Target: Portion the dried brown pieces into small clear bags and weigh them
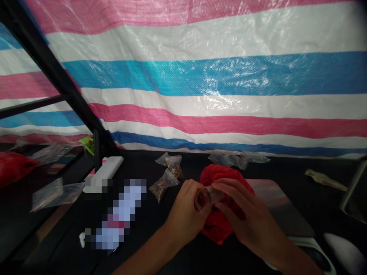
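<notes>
A small clear plastic bag (213,195) is held between both hands, its mouth rounded open. My left hand (185,212) curls around the bag's left side. On the other side, the fingers of my right hand (248,212) pinch its edge; what lies inside the bag is too dark to make out. Directly beneath the hands sits a crumpled red plastic bag (219,227), partly covered by them. Left of my left hand lie small zip bags with brownish bits in them, one nearer (161,186) and another behind it (174,165).
Flat clear bags (229,159) lie along the back of the black table. To the left are a white power strip (107,172), a blurred-out object (123,214) and a black metal frame (54,65). A greyish board (278,202) and a white rounded object (342,250) lie at right.
</notes>
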The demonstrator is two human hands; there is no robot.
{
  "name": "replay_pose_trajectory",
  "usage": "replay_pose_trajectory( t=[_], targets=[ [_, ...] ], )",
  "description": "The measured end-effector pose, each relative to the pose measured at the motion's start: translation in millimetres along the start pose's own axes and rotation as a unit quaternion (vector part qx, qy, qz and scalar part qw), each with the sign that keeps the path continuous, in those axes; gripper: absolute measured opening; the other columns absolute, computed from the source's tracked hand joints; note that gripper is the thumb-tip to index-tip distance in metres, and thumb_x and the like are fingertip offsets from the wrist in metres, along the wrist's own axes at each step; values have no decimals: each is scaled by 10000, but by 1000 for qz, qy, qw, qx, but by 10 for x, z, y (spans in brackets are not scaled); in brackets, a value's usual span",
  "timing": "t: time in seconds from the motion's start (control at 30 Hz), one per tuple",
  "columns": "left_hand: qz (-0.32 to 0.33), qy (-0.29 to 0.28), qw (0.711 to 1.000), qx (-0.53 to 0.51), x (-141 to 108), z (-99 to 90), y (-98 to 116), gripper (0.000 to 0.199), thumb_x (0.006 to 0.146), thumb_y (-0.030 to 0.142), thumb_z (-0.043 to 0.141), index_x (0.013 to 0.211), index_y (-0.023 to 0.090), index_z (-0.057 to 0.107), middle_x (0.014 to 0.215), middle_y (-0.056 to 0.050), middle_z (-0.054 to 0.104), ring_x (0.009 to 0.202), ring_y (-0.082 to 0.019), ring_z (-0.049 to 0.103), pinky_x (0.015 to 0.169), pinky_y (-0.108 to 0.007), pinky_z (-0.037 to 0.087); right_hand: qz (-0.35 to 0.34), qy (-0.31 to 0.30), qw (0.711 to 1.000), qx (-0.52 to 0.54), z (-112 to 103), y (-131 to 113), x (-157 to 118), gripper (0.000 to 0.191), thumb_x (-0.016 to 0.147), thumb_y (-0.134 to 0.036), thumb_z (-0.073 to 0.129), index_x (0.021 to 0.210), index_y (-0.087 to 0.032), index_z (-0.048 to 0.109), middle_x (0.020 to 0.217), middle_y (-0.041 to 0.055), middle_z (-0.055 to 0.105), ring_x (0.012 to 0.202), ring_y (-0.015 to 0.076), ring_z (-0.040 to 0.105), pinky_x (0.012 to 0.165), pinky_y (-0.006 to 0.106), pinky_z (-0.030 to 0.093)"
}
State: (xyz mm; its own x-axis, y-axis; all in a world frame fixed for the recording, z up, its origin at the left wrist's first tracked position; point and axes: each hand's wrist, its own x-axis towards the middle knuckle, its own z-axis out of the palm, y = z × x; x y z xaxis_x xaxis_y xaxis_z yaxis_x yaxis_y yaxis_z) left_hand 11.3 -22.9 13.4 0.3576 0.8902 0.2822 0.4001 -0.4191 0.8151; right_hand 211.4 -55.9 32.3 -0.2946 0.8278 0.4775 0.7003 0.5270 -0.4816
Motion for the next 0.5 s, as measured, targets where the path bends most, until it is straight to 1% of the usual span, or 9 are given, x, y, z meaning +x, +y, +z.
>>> replay_pose_trajectory(
  t=[0.07,0.13,0.2,0.23,0.3,0.37,0.43,0.5],
  targets=[
    [-9,-20,1000,-19,-29,21,20,87,915,214,679,971,206,613,952,-28,638,897,-193,591,766,-305,450,-40,-12,999,-14,26,-3,-16,489,983,-140,547,1428,-340,574,1396,70,663,1248,232,668,1008,384,580],
    [-25,-24,999,-33,-43,38,19,82,939,242,662,994,207,611,967,-26,641,902,-191,598,780,-312,454,-76,-28,996,-27,40,-6,-29,586,942,-57,513,1449,-346,569,1414,67,657,1243,225,670,984,373,589],
    [-31,-25,999,-34,-45,50,-5,61,961,255,641,977,209,604,953,-21,635,890,-187,594,778,-315,448,-101,-28,994,-38,45,-10,-36,648,897,-10,496,1442,-351,583,1394,58,673,1202,223,685,969,374,591],
    [-27,-25,999,-31,-44,54,-20,59,954,242,646,960,210,597,939,-16,628,881,-187,588,768,-314,443,-103,-28,993,-43,46,-12,-37,646,894,-13,502,1432,-358,595,1366,53,687,1177,224,693,961,377,590],
    [-10,-22,999,-21,-39,54,-44,116,904,169,678,922,211,571,931,-15,612,889,-191,573,760,-311,434,-90,-26,994,-53,48,-17,-30,560,938,-86,554,1418,-368,611,1285,50,716,1111,224,712,922,372,598],
    [13,-10,1000,-6,-30,43,-46,198,851,110,705,898,211,542,956,-24,601,933,-204,555,783,-315,438,-71,-36,996,-49,46,-20,-15,467,973,-228,640,1421,-358,605,1225,54,726,1071,223,723,887,358,606],
    [31,9,999,8,-16,20,-27,198,872,125,698,889,214,522,972,-35,591,967,-214,539,815,-325,443,-50,-37,998,-33,28,-20,7,450,986,-322,663,1428,-337,581,1215,55,726,1048,211,731,870,337,612],
    [32,30,999,13,-1,-8,2,162,929,187,664,887,217,510,961,-37,578,948,-210,536,810,-327,446,-27,-22,999,-22,-13,-13,30,403,1010,-334,626,1409,-322,570,1241,57,719,1073,204,728,882,327,611]
  ],
)
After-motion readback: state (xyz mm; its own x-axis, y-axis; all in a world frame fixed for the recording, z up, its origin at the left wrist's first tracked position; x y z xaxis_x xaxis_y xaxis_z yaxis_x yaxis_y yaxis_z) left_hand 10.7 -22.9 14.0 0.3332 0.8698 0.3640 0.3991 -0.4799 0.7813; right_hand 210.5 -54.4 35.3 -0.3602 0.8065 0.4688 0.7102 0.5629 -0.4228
